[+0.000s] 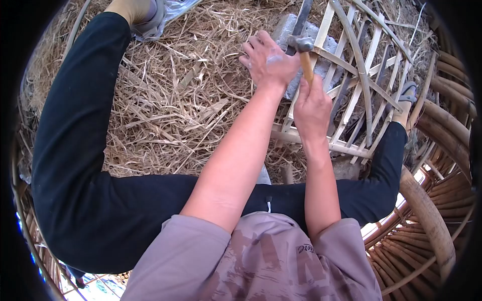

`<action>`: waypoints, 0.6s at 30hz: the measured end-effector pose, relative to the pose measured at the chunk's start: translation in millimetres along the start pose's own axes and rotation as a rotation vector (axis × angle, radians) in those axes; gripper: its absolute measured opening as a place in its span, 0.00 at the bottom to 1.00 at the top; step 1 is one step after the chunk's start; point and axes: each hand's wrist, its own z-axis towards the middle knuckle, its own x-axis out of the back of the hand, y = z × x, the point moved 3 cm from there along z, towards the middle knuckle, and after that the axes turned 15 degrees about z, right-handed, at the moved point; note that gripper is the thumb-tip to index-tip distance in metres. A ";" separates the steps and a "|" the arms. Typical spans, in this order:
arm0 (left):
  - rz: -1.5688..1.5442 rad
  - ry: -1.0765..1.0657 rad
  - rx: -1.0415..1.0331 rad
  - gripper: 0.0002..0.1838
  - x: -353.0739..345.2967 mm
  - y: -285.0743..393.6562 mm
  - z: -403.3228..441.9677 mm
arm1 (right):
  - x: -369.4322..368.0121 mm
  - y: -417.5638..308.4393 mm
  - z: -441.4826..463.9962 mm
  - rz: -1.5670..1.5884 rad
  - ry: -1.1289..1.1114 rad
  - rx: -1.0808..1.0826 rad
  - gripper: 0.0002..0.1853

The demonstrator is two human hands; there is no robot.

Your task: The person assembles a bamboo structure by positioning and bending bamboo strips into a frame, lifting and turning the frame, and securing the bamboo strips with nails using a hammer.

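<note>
My right hand (312,103) is closed around the wooden handle of a hammer (307,65). The hammer's metal head lies over a dark flat strip (303,20) at the near left corner of a lattice of pale slats (351,108). My left hand (271,62) is beside the hammer head, its back facing up and a whitish patch on it. Its fingers are apart and bent a little, pointing away to the left. The thumb side is close to the strip; whether it touches is hidden. Under the lattice sits a grey block (285,30).
Dry straw and shavings (165,100) cover the ground between my legs. Curved strips (359,55) cross the lattice. My left leg (75,125) and right leg (384,165) spread around the work. Thick bamboo poles (427,215) stand at the right. Clear plastic (175,10) lies near my left foot.
</note>
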 end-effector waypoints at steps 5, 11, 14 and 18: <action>-0.008 0.130 -0.006 0.57 -9.0 -1.9 2.5 | 20.7 -19.3 -7.0 0.161 0.166 0.040 0.09; -0.016 0.128 -0.010 0.57 -4.8 -0.6 1.0 | 65.8 -50.6 17.0 0.063 0.043 0.134 0.08; 0.008 0.126 -0.011 0.59 -7.6 -0.3 1.7 | 77.2 -29.3 28.7 -0.091 -0.108 0.243 0.07; 0.003 0.094 -0.018 0.59 -5.9 -0.5 1.7 | 78.0 14.0 53.7 -0.350 -0.379 0.308 0.08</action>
